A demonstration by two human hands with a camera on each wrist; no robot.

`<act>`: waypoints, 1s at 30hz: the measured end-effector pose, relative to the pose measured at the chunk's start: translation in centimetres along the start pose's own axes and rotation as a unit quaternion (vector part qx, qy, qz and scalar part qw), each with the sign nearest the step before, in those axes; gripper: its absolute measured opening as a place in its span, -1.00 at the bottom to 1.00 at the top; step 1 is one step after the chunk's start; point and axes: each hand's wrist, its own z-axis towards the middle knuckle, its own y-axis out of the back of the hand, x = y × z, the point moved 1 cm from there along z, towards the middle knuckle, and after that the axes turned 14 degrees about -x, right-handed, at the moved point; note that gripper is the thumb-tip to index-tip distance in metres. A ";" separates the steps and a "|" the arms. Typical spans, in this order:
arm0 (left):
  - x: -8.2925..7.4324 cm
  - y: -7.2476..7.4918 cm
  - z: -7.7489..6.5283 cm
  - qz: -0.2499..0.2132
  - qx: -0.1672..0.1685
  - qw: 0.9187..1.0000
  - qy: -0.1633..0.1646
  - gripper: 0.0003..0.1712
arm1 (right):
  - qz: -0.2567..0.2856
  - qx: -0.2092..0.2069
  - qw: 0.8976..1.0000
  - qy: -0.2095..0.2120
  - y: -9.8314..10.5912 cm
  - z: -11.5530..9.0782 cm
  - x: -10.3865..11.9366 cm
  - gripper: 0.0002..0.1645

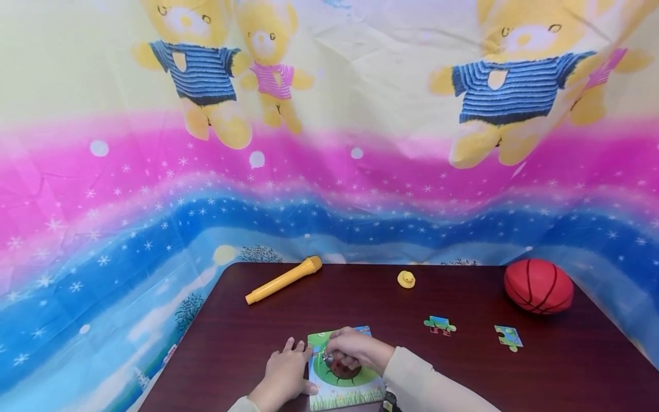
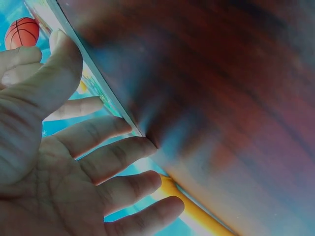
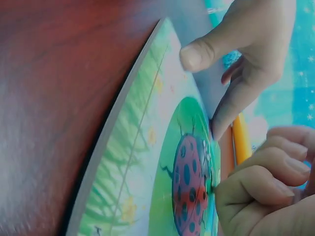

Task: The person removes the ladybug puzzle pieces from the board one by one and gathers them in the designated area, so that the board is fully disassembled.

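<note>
A ladybug jigsaw puzzle board (image 1: 347, 396) lies flat near the front of the table in the head view. Along its left edge rests my left hand (image 1: 286, 369), fingers spread, with some fingertips touching the rim. Over the upper part of the picture, my right hand (image 1: 355, 348) has its fingers curled and its tips against the board. In the right wrist view, the ladybug (image 3: 187, 182) is visible beside the curled right fingers (image 3: 256, 184). Nothing shows in that hand's grasp, though its fingertips are partly hidden.
Two loose jigsaw pieces, one green and red (image 1: 440, 325) and one green and blue (image 1: 508, 337), lie to the right. A yellow toy microphone (image 1: 283, 280), a small yellow duck (image 1: 406, 279) and a red basketball (image 1: 538, 286) sit toward the back of the dark table (image 1: 381, 306). A printed cloth hangs behind.
</note>
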 end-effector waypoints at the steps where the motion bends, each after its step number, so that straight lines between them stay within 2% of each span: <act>1: 0.0 0.0 0.0 -0.002 0.000 1.000 0.001 -0.04 | 0.016 -0.004 1.000 -0.004 0.0 0.0 0.0 -0.88; 4: -0.1 0.1 0.1 -0.007 0.001 1.000 0.008 -0.04 | 0.040 -0.030 0.999 -0.005 0.0 0.1 -0.1 -0.87; 7: 0.0 0.2 0.2 -0.006 0.000 1.000 0.010 -0.04 | 0.032 -0.069 0.997 0.001 0.1 0.1 0.0 -0.59; 9: 0.0 0.2 0.3 -0.005 0.000 1.000 0.011 -0.04 | 0.012 -0.097 0.995 0.007 0.1 0.1 0.0 -0.51; 13: 0.0 0.2 0.4 -0.008 0.010 1.000 0.012 -0.04 | -0.027 -0.139 0.989 0.048 0.1 0.3 -0.1 -0.65; 17: 0.0 0.1 0.3 -0.010 0.012 1.000 0.008 -0.05 | -0.023 -0.147 0.986 0.079 0.1 1.0 -0.5 -0.69; 22: 0.1 0.1 0.1 -0.014 0.002 1.000 0.004 -0.06 | -0.020 -0.153 0.985 0.081 0.0 1.9 -1.0 -0.68; 30: 0.3 0.0 0.1 -0.014 0.009 1.000 0.006 -0.06 | -0.030 -0.156 0.983 0.090 0.5 2.3 -1.0 -0.74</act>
